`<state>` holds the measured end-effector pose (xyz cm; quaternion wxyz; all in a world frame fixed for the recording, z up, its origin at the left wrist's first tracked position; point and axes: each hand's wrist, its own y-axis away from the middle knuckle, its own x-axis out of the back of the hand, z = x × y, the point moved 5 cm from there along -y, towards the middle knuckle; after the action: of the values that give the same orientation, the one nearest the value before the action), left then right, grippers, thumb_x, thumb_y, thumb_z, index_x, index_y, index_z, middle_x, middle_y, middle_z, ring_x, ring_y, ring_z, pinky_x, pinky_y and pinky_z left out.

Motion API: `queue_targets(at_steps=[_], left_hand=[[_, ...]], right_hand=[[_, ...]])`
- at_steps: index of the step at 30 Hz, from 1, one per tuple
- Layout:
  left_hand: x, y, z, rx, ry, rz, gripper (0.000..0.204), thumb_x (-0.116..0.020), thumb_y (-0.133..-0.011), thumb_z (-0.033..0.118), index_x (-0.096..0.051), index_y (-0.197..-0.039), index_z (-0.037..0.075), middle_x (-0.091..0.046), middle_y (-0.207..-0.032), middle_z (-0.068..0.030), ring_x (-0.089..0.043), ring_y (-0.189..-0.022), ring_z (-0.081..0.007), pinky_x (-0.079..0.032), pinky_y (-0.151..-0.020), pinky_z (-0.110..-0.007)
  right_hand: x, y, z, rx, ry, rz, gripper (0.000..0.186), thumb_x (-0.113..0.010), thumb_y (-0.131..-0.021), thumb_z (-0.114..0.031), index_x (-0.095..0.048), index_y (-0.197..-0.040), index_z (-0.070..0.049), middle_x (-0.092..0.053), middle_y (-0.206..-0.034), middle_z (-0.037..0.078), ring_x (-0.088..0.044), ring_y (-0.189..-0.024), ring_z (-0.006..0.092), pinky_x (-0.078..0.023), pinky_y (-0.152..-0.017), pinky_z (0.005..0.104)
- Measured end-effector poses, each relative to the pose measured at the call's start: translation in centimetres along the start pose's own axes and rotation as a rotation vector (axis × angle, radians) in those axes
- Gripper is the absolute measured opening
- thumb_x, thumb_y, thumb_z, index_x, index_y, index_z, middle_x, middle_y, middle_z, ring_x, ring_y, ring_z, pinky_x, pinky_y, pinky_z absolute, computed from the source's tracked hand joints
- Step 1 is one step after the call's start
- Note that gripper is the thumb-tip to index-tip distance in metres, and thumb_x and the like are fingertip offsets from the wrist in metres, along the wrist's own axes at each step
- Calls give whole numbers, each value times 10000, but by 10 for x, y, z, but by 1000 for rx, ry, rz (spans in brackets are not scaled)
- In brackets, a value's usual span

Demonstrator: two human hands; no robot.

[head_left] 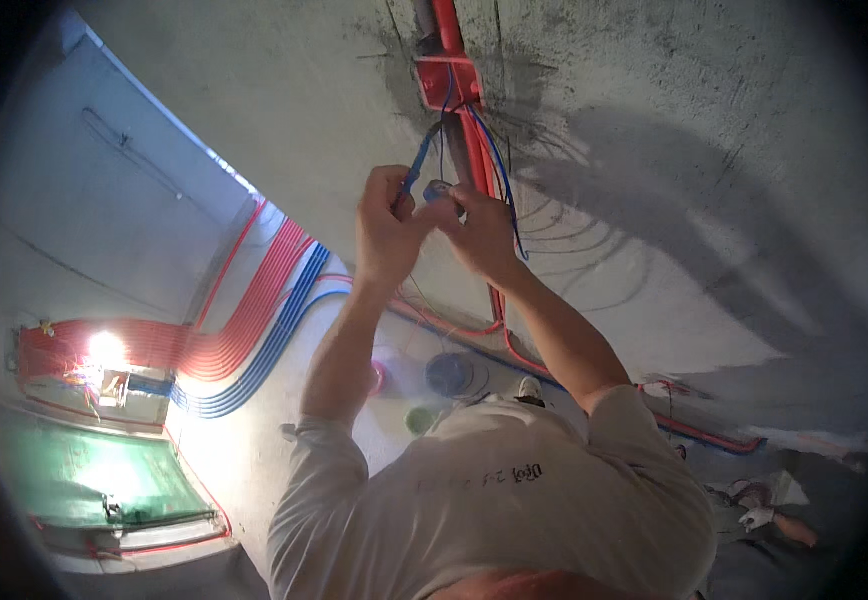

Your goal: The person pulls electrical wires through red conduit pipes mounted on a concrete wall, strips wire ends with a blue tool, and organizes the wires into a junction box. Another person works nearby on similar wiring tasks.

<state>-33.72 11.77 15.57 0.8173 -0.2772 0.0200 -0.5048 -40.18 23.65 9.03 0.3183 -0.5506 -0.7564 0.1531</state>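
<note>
Both my arms reach up to the bare concrete wall. My left hand (389, 228) is closed around a blue-wrapped wire end (418, 162) that rises toward the red junction box (448, 82). Close beside it, my right hand (481, 236) pinches a small blue roll of tape (437, 191); the fingers cover part of it. The two hands nearly touch. From the box, a loose blue wire (510, 195) hangs down past the right hand, and a thinner blue wire drops between the hands.
Red conduits (474, 160) run along a channel in the wall behind my hands. At left, bundled red pipes (254, 310) and blue pipes (279, 325) bend toward a bright lamp (107, 350). Buckets (448, 375) stand on the floor below, with clutter (764, 510) at lower right.
</note>
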Motion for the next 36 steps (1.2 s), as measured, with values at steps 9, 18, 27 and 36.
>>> queue_targets(at_steps=[9,18,27,36], left_hand=[[11,-1,-18,-438,-1053,54,146,-629,-968,140,-628,-1072,37,-685,-901,-125,-682,-812,-323,-537,-727,-439],[43,211,-172,835,699,-114,462,-496,-1065,395,-572,-1341,32,-699,-1129,-136,-687,-1046,-296,-570,-868,-454],[185,440,-281,1124,-212,-290,427,-645,-786,193,-699,-1169,14,-712,-1093,-190,-689,-1010,-267,-568,-813,-397],[186,571,-312,1424,404,-383,614,-596,-834,92,-581,-1446,54,-692,-1220,-58,-625,-1073,-164,-502,-915,-327]], right_hand=[[-26,69,34,-363,-488,-279,220,-635,-971,-218,-668,-1031,-9,-673,-825,12,-569,-694,96,-464,-640,284],[-86,157,30,-181,-316,-620,411,-608,-989,-309,-596,-1307,-48,-711,-1041,195,-702,-909,350,-543,-806,440],[-91,126,-5,-274,-209,-223,440,-631,-974,-77,-548,-1404,-33,-652,-1281,165,-674,-1053,353,-551,-846,457],[-104,-18,-52,704,1433,-484,568,-644,-820,8,-588,-1371,-118,-611,-1356,59,-515,-1336,280,-314,-1129,590]])
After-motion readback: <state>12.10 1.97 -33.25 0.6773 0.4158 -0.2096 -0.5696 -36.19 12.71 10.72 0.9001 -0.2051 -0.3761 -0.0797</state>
